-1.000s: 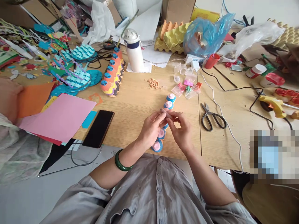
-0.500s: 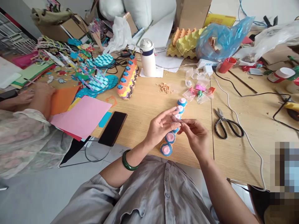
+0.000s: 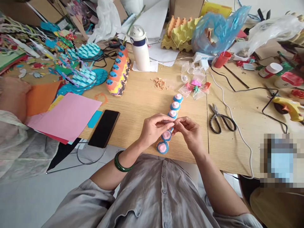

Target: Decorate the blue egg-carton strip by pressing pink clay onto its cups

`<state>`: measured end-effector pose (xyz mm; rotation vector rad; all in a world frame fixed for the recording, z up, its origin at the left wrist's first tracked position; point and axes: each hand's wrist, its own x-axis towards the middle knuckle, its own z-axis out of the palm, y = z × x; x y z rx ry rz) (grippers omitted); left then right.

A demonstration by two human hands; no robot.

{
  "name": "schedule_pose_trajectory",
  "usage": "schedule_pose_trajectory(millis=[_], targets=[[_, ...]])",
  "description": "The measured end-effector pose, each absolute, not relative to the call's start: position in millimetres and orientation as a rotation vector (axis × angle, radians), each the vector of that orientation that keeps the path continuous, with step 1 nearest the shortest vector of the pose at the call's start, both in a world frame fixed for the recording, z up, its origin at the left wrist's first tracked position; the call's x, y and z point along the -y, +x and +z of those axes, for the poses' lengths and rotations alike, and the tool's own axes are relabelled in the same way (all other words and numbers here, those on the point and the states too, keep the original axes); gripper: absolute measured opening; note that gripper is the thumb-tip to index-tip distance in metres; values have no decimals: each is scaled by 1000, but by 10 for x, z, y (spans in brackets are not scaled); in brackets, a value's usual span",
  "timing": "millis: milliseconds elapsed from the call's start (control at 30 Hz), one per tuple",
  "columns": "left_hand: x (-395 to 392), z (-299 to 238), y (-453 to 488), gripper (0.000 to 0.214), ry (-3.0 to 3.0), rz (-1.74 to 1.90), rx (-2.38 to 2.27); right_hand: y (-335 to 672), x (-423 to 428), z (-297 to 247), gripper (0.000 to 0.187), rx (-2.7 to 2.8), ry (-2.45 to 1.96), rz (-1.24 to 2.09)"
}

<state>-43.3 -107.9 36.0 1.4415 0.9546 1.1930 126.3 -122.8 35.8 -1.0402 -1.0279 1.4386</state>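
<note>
A row of rounded bumps (image 3: pixel 175 105), blue with pink clay-like tops, lies on the wooden table in front of my body. Above the middle of this row, my left hand (image 3: pixel 155 128) and my right hand (image 3: pixel 189 131) meet fingertip to fingertip. Both are closed in a pinch, thumb against forefinger. A small, thin purplish-grey piece seems to show between the fingertips, too little of it to name. The hands hide some of the bumps beneath them. A dark green bangle (image 3: pixel 123 162) circles my left wrist.
Black-handled scissors (image 3: pixel 220 118) lie right of my hands, a phone (image 3: pixel 104 128) and pink paper (image 3: pixel 68 117) left. Farther back are a white bottle (image 3: pixel 140 49), a painted egg-carton piece (image 3: pixel 118 74) and small clay packets (image 3: pixel 196 84). A co-worker's arm (image 3: pixel 14 98) rests far left.
My left fingers, more spread before, have drawn together into a pinch. Both hands remain over the bump row. The whole view has shifted slightly, with table items appearing farther left.
</note>
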Motion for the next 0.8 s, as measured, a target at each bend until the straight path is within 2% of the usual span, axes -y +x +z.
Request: schedule_pose_trajectory(millis=[267,433,533,667,800], targets=[[1083,291,-485,21,1504,1133,-944,1236,1212,266,31,909,-1018,1609],[1067,313,-472,13,1524,1190,-1076,1211,1220,338,27,922,-1041,1473],[1033,312,-488,20,1318,1191,-1160,1238,1211,367,22,799,-967,1485],[1006,311,-513,40,1068,1137,-1098,1283,1178,330,26,646,-928,1622],[1016,350,-497,38,885,1122,-989,1289,1155,291,28,619,-934,1691]])
